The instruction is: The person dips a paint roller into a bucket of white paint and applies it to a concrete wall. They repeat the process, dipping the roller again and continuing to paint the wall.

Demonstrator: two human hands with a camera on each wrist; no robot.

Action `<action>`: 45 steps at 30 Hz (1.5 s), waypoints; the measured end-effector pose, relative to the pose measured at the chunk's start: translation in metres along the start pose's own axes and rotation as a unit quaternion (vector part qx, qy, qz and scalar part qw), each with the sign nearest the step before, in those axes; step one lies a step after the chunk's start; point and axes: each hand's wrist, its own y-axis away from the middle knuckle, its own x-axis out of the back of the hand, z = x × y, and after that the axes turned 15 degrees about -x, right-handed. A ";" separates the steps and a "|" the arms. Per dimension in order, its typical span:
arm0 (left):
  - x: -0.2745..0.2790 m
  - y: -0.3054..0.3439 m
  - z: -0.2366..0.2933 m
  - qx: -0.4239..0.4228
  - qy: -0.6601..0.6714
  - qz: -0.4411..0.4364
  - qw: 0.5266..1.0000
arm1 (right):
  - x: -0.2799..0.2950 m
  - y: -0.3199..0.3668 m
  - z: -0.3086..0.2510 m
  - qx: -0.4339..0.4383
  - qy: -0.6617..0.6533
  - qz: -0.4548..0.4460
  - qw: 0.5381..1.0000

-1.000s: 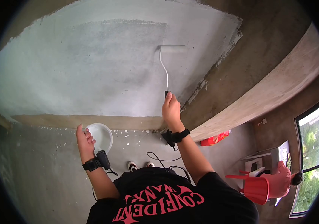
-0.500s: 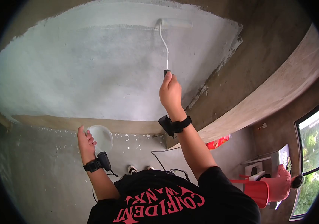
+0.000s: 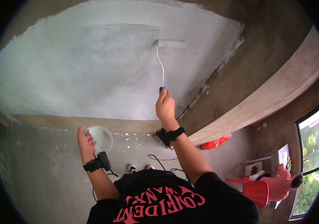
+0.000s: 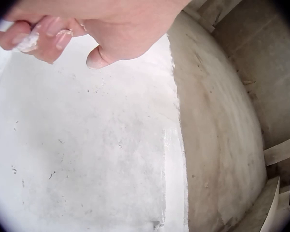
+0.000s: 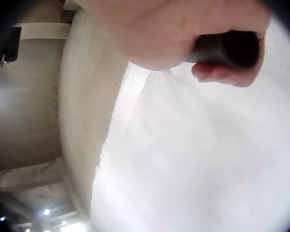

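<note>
My right hand [image 3: 165, 108] grips the black handle [image 5: 227, 48] of a paint roller [image 3: 171, 43]. Its white sleeve lies against the pale, freshly coated wall [image 3: 103, 67], and a thin bent metal rod links sleeve to handle. In the right wrist view the fingers wrap round the handle, while the sleeve is out of sight. Lower left, my left hand [image 3: 86, 143] hangs with fingers loosely curled and thumb apart, holding nothing. White paint clings to its fingertips [image 4: 28, 42] in the left wrist view. Below that hand, partly covered by it, is a white bucket [image 3: 104, 138].
Bare brown plaster [image 3: 264, 44] borders the coated patch on the right. White drips dot the grey floor [image 3: 36, 168] along the wall. A cable [image 3: 159, 162] runs near my shoes. A person [image 3: 281, 184] sits on a red chair [image 3: 254, 192] by the window, near a red bag [image 3: 215, 142].
My right hand pushed the roller up the wall to the upper painted band, then drew it back down and slightly left. The left hand stays nearly still above the bucket.
</note>
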 end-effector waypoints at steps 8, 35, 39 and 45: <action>0.000 -0.001 -0.001 0.006 0.000 -0.014 1.000 | -0.019 0.034 0.067 -0.111 0.057 -0.063 0.990; 0.012 -0.015 -0.010 0.007 0.021 0.037 0.999 | 0.000 -0.048 -0.070 0.083 -0.003 0.007 0.997; 0.019 -0.022 -0.019 0.000 0.016 0.029 0.999 | -0.016 -0.030 -0.010 0.062 0.022 0.009 0.998; 0.031 -0.037 -0.029 0.001 0.010 0.030 0.999 | -0.039 0.005 0.086 -0.018 0.056 -0.002 0.998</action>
